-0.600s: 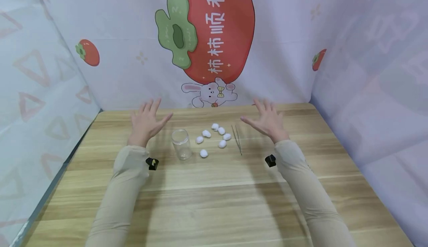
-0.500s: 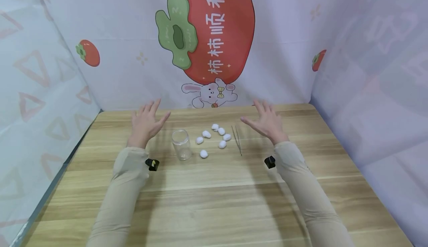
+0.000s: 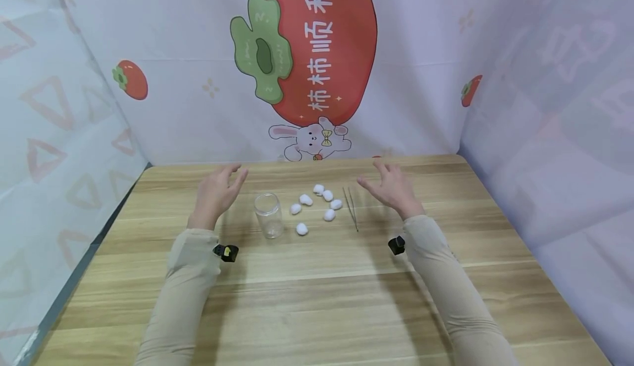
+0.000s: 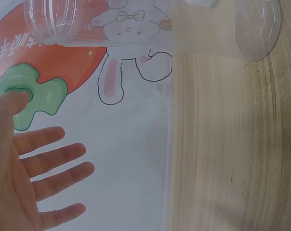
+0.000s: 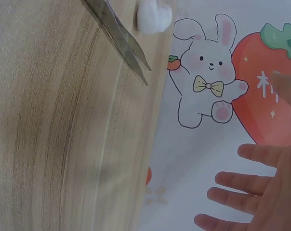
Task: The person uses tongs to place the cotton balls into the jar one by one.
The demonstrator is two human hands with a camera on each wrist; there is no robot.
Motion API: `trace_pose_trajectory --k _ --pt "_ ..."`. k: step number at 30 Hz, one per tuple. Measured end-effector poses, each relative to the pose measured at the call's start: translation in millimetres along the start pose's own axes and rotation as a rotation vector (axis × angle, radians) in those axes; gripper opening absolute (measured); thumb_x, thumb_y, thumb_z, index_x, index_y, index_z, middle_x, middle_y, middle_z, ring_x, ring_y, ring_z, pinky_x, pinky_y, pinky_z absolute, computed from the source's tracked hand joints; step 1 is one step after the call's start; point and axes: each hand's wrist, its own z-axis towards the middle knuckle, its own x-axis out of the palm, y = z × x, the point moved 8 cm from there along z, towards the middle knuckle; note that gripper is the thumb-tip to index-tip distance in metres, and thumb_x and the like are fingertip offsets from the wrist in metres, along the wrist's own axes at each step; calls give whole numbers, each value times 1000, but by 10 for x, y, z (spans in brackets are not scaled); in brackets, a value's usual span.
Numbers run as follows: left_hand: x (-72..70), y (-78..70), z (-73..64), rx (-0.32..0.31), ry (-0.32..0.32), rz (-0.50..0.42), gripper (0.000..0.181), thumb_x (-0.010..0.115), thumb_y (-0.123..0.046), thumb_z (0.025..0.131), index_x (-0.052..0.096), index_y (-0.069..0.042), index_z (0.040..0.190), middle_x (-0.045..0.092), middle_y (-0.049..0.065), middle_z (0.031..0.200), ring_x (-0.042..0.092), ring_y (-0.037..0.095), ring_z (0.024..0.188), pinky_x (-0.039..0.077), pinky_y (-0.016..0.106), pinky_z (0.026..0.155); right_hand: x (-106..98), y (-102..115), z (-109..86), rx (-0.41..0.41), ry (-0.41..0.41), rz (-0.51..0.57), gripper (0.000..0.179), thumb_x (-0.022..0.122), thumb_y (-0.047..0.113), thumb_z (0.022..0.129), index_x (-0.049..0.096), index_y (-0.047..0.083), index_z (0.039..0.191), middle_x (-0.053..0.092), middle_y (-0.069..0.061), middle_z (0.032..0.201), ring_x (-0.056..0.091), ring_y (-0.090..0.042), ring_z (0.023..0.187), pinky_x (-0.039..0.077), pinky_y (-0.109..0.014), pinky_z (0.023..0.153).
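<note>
My left hand hovers over the table, to the left of a clear glass jar, holding nothing. Its fingers are spread and gently bent in the left wrist view, apart from the jar. On the other side, my right hand is raised to the right of a pair of metal tweezers, also holding nothing, fingers loosely extended. The tweezers lie flat with their tips pointing away from me. Between jar and tweezers lie several white cotton balls. The jar stands upright without a lid, and nothing shows inside it.
The wooden table reaches back to a printed cloth backdrop with a large red persimmon and a rabbit. Cloth also hangs along the left and right sides. A small black wrist camera sits at the left sleeve, another at the right.
Both hands have come down a little toward the table, and their fingers have bent slightly from a wider spread. Jar, cotton balls and tweezers stay where they were.
</note>
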Motion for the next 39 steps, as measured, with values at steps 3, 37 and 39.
trace_pose_trajectory --k 3,37,39 --pt "1 -8 -32 -10 -1 -50 65 28 -56 101 47 -9 141 57 19 138 58 41 120 41 58 105 43 -2 -7 5 24 27 78 49 61 91 35 11 148 35 -26 152 35 -46 139 33 -64 111" --pt "256 -116 -246 8 47 -499 52 37 -43 103 50 -5 136 59 20 134 53 38 129 41 56 110 405 25 -104 5 133 253 54 58 35 95 51 -2 133 62 -26 126 61 -38 115 51 -50 97" --pt "267 -122 -255 15 38 -525 51 38 -41 103 51 -3 135 60 21 133 54 38 128 41 55 110 434 32 -108 4 138 271 53 58 34 95 51 -3 133 62 -26 125 61 -38 115 52 -49 97"
